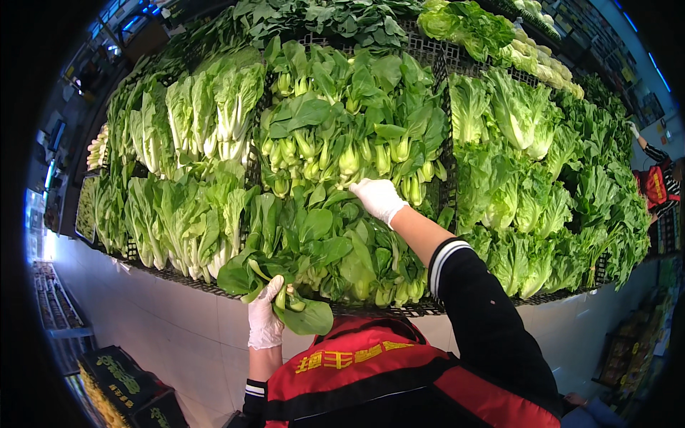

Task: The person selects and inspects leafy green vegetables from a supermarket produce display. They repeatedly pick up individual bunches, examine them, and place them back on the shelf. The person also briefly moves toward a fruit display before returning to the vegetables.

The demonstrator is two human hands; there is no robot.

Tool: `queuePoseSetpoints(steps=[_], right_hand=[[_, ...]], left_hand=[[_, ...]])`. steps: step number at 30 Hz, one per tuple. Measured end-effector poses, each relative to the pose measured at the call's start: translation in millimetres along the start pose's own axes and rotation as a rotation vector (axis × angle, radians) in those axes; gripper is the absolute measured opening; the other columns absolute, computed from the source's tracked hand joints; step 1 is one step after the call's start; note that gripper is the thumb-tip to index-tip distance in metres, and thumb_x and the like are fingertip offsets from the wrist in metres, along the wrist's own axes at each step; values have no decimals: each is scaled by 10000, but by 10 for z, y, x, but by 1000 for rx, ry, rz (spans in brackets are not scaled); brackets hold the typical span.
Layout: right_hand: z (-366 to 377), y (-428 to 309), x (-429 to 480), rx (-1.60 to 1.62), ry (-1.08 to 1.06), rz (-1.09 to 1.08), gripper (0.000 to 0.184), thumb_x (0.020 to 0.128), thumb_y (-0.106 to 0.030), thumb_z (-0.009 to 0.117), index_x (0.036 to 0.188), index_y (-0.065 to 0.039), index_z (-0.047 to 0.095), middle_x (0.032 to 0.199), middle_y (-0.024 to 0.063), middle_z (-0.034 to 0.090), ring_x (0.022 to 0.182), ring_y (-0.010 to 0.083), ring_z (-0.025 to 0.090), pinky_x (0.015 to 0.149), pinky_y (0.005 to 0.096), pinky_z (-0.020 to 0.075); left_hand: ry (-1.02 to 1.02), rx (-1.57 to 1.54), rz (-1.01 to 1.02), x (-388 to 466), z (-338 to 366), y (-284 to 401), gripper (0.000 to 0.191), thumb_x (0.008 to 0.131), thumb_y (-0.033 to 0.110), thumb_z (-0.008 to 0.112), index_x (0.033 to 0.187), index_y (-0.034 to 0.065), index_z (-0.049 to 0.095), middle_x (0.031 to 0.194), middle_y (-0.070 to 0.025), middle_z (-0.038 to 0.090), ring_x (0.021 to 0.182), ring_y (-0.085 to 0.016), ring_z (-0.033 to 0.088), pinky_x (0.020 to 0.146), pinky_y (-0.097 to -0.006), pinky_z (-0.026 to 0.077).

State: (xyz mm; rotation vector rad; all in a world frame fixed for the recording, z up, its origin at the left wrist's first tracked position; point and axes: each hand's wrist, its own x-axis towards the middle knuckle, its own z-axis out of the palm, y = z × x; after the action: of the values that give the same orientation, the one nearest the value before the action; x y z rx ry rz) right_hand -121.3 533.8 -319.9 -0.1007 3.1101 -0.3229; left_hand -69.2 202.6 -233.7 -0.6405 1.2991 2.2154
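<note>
My left hand (266,315), in a white glove, grips the stems of some loose bok choy leaves (305,316) at the front edge of the display. Farther up, my right hand (379,200), gloved too, reaches into the middle crate and touches the base of a bok choy head (349,161); whether its fingers are closed on it cannot be made out. Rows of bok choy with pale green bases lie above that hand. Below it, more bok choy (361,286) lies in the front row, mostly leaves upward.
Black plastic crate walls (448,134) divide the display. Long pale-stemmed greens (187,235) stand on the left, leafy lettuce (514,198) on the right. A co-worker in a red apron (654,184) is at the far right. Printed dark boxes (115,374) stand on the floor lower left.
</note>
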Motion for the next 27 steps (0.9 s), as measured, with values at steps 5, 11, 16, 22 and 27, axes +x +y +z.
queuePoseSetpoints(steps=[5, 11, 16, 22, 27], right_hand=[[59, 41, 40, 30, 50, 20, 167, 845, -109, 527, 986, -94, 615, 872, 140, 654, 811, 316, 667, 668, 418, 528], [-493, -149, -166, 731, 183, 374, 30, 779, -107, 639, 776, -79, 630, 714, 105, 656, 668, 238, 645, 686, 313, 530], [-978, -941, -545, 1118, 185, 32, 103, 809, -75, 612, 910, -69, 593, 748, 48, 640, 665, 130, 626, 647, 269, 539], [-1135, -1365, -547, 1068, 17, -107, 332, 769, -57, 651, 1062, -43, 494, 616, 58, 601, 567, 185, 617, 535, 330, 476], [-1090, -1043, -437, 1432, -275, 6, 505, 841, -177, 700, 1282, -75, 477, 687, 6, 616, 595, 76, 568, 559, 227, 468]], left_hand=[[-29, -20, 25, 31, -64, 20, 283, 833, 2, 685, 1092, -12, 573, 895, -127, 645, 678, -210, 623, 605, -318, 551], [-31, 5, 27, 68, 81, 85, 223, 866, 42, 663, 1056, -49, 588, 874, -134, 653, 705, -204, 628, 631, -321, 550], [-114, 12, 94, 183, 494, 8, 209, 887, 82, 659, 1066, -12, 603, 905, -117, 670, 695, -194, 656, 562, -291, 558], [-190, -121, 39, 271, 690, -144, 430, 888, 70, 651, 1288, 43, 495, 1152, -129, 604, 941, -219, 648, 763, -334, 581], [-100, -12, -66, 267, 491, -98, 245, 842, 3, 658, 1074, -45, 598, 913, -130, 657, 716, -208, 650, 662, -296, 580]])
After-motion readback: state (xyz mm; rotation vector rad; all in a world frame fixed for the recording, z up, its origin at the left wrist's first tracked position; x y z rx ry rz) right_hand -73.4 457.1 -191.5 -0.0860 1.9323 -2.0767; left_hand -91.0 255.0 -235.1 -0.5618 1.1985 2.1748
